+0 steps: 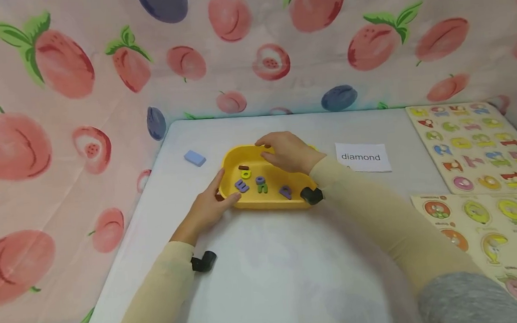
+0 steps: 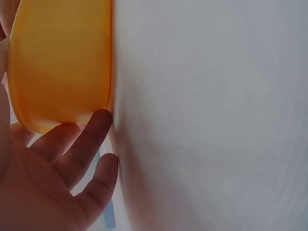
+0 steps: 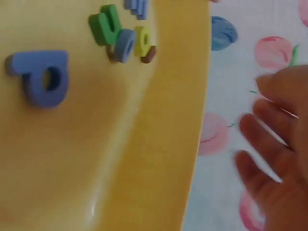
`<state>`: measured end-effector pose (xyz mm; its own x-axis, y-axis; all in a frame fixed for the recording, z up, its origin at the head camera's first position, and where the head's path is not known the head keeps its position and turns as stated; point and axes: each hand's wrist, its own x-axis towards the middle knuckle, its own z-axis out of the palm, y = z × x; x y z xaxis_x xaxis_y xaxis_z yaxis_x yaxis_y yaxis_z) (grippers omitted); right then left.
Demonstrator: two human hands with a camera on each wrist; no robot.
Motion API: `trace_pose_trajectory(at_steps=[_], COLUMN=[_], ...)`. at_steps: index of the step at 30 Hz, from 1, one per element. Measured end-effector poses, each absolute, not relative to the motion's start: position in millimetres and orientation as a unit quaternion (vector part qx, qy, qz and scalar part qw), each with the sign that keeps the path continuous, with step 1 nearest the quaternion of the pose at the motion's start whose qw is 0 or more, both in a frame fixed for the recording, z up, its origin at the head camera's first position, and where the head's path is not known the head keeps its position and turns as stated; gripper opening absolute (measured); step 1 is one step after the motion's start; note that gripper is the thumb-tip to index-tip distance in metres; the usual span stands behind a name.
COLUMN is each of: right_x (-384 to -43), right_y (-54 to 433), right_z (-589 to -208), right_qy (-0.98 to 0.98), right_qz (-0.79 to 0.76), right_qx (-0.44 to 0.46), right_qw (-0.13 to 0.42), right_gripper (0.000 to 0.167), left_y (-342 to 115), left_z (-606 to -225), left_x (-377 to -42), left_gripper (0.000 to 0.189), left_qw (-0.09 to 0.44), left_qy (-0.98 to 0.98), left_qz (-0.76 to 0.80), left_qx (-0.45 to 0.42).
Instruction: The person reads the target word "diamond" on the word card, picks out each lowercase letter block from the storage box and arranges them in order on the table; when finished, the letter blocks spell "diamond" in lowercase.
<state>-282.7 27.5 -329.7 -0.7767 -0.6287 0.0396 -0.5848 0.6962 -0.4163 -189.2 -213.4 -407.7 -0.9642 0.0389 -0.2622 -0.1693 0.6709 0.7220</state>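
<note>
A yellow tray (image 1: 270,200) holds several small toy letters. Among them are a purple letter with a round loop (image 3: 48,77), a green n-shaped letter (image 1: 262,187), a purple ring-shaped letter (image 1: 260,180), a yellow ring-shaped letter (image 1: 246,174), a purple three-pronged letter (image 1: 241,185) and a short brown piece (image 1: 243,167). My left hand (image 1: 207,205) grips the tray's left end, thumb at the front rim and fingers against the outer wall (image 2: 62,96). Above the tray's far side, my right hand (image 1: 287,152) hovers with loosely bent fingers (image 3: 269,139) and nothing in them.
A blue block (image 1: 195,158) lies left of the tray. To the right is a white card (image 1: 363,157) printed "diamond". Two puzzle boards, one with letters (image 1: 478,146) and one with fruit (image 1: 489,235), cover the table's right side. Fruit-patterned cloth hangs behind.
</note>
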Motion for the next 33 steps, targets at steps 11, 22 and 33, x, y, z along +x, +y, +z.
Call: trace_pose_trajectory(at_steps=[11, 22, 33], right_x=[-294, -306, -314], right_y=[5, -6, -13], right_z=[-343, -358, -379], right_qy=[0.915, 0.907, 0.888], right_qz=[-0.233, -0.231, -0.195], right_qx=[-0.318, -0.329, -0.381], right_qw=[0.084, 0.125, 0.168], right_gripper=[0.041, 0.039, 0.038], left_y=[-210, -212, -213], left_z=[-408, -411, -410], left_x=[-185, -186, -187], left_gripper=[0.092, 0.091, 0.089], left_qw=[0.132, 0.123, 0.114], left_qy=[0.906, 0.909, 0.912], left_qz=[0.399, 0.396, 0.394], left_qx=[-0.04, -0.031, -0.03])
